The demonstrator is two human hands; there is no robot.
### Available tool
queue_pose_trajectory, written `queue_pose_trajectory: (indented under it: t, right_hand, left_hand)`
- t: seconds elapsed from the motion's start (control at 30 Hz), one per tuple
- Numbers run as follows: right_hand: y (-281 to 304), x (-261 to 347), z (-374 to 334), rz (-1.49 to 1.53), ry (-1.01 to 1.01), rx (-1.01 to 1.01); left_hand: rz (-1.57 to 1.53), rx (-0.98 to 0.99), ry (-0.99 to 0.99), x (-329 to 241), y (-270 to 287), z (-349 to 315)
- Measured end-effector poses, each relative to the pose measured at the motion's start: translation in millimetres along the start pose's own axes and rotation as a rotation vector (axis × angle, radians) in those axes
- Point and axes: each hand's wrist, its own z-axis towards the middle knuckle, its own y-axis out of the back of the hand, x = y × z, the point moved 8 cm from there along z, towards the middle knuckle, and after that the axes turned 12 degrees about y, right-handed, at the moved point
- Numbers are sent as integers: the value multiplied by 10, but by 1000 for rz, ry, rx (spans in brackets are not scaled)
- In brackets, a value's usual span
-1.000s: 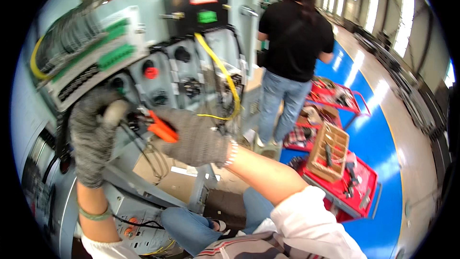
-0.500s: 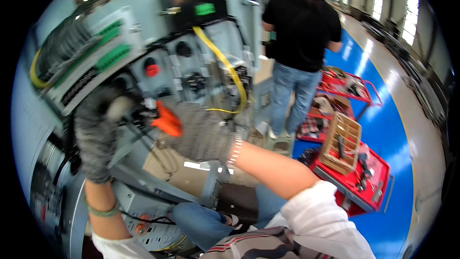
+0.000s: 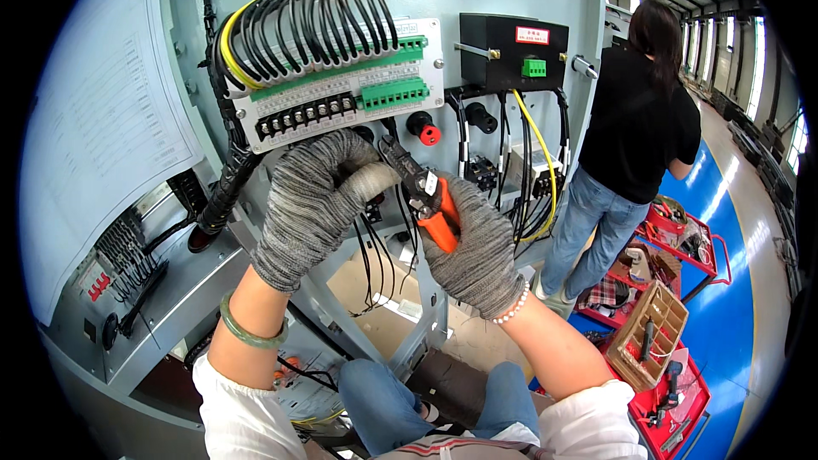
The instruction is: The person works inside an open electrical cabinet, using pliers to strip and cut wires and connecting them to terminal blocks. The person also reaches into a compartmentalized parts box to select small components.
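Note:
In my gloved right hand [image 3: 480,247] is a pair of wire strippers [image 3: 430,201] with orange handles and dark jaws. The jaws point up and left, close to the fingertips of my gloved left hand [image 3: 317,196]. That hand's thumb and fingers are pinched together just below a terminal board [image 3: 341,95]; whatever lies between them is hidden. Black wires loop over the board's top, and green and black terminal strips run across it. Several loose black wires [image 3: 375,260] hang below my hands. A red-and-black round fitting [image 3: 423,129] sits just above the strippers.
A black box [image 3: 504,53] with a green connector is mounted right of the board. Printed sheets [image 3: 102,111] hang at left. A person in a black shirt [image 3: 639,111] stands at right, beside red tool carts [image 3: 699,392]; a wooden divided box [image 3: 654,332] rests on one.
The view has swung left, so the panel and person sit farther right in the picture. Motion blur has gone. My right hand still grips the strippers, now turned more upright beside my left fingertips.

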Motion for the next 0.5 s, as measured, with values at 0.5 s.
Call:
queue_pose_trajectory:
  t: [0.5]
  right_hand:
    - [-91, -81, -66, 162, -61, 12]
  left_hand:
    - [4, 28, 3, -4, -22, 17]
